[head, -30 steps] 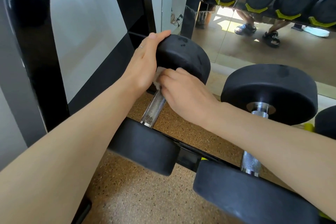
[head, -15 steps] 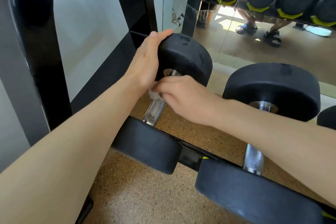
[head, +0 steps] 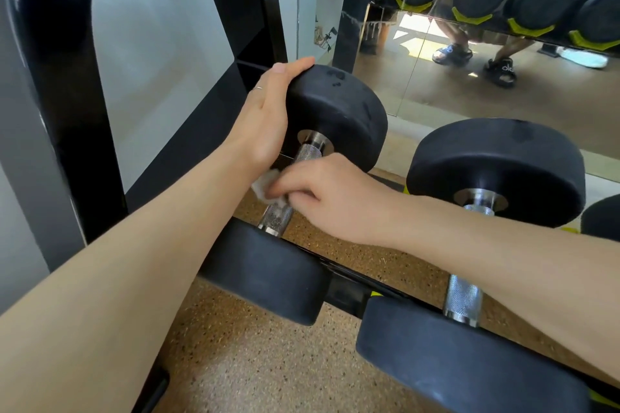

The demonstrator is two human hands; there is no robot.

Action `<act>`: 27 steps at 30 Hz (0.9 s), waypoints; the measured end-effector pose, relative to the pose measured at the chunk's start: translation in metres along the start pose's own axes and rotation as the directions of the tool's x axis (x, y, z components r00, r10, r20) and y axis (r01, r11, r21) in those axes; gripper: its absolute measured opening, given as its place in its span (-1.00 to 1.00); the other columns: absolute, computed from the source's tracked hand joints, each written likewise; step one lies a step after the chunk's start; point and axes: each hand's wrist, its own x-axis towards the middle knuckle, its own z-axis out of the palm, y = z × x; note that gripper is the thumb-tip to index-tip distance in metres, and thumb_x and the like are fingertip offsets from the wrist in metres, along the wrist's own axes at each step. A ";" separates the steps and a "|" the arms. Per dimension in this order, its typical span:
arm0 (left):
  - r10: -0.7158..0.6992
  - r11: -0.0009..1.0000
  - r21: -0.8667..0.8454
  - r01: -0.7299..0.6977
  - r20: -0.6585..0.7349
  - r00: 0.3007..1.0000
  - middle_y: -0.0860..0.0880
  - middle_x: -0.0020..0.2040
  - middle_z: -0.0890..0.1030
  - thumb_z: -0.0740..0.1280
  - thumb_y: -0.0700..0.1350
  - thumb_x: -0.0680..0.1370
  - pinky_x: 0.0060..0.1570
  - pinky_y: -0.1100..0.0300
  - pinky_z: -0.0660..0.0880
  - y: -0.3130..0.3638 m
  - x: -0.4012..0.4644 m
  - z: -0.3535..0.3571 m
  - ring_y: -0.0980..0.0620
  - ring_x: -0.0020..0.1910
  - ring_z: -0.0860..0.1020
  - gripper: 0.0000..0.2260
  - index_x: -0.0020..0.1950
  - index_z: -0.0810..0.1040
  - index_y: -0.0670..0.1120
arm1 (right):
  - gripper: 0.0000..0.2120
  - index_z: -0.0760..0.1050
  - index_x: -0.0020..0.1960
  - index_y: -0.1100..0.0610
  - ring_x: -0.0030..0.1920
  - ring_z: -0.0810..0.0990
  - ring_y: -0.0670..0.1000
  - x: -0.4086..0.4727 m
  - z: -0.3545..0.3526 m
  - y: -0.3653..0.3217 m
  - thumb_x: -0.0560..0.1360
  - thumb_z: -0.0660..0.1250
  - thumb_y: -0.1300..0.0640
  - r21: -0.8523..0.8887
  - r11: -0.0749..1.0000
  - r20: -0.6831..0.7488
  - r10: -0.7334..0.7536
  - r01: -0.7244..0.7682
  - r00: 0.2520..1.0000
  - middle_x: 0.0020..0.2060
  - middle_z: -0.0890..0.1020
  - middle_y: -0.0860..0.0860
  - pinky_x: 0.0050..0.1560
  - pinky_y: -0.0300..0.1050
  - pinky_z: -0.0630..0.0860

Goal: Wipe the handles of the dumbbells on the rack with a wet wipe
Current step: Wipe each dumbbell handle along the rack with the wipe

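A black dumbbell lies on the low rack [head: 345, 298], its far head [head: 339, 114] raised and its near head [head: 265, 282] low. My left hand [head: 265, 114] grips the left side of the far head, thumb over the top. My right hand [head: 332, 198] wraps a white wet wipe [head: 265, 186] round the middle of the knurled steel handle [head: 278, 218]. Bare handle shows above and below my fingers. A second dumbbell [head: 496, 168] rests to the right, its handle [head: 463, 298] partly behind my right forearm.
A black rack upright [head: 67, 94] and a slanted black bar stand at the left. A wall mirror [head: 469, 77] behind the rack reflects more dumbbells and a person's feet. Speckled cork floor [head: 255, 362] lies below. Another dumbbell head [head: 600, 218] pokes in at the right edge.
My right hand has slid with the wipe down the handle from the far head toward the middle, uncovering the upper end of the handle. My left hand has stayed on the far head.
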 end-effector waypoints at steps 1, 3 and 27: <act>-0.003 1.000 -0.002 0.003 -0.005 1.000 0.20 0.39 0.41 -0.17 0.10 0.74 0.12 0.48 0.24 0.000 0.000 -0.001 0.37 0.22 0.36 -0.54 0.45 0.43 0.28 | -0.65 0.63 0.22 0.01 0.17 0.57 -0.14 -0.004 0.000 -0.005 0.55 0.22 0.26 0.032 0.999 0.041 -0.029 0.027 0.999 0.13 0.66 -0.10 0.30 -0.13 0.46; -0.013 1.000 0.003 0.013 -0.004 1.000 0.19 0.40 0.40 -0.17 0.10 0.74 0.12 0.46 0.22 0.000 0.001 0.000 0.30 0.26 0.34 -0.54 0.45 0.43 0.28 | -0.63 0.64 0.20 -0.02 0.14 0.58 -0.21 -0.011 -0.003 -0.012 0.52 0.23 0.27 0.070 0.995 0.141 -0.077 0.068 0.987 0.09 0.68 -0.14 0.27 -0.23 0.45; -0.001 0.999 0.036 0.001 -0.014 1.000 0.19 0.37 0.38 -0.14 0.08 0.74 0.07 0.50 0.26 0.001 0.000 0.001 0.31 0.23 0.34 -0.57 0.47 0.40 0.25 | -0.85 0.53 -0.09 0.27 -0.01 0.59 0.09 0.008 0.002 0.012 0.44 0.23 0.44 0.917 0.095 0.109 0.875 -0.388 0.472 -0.14 0.56 0.14 0.06 -0.05 0.57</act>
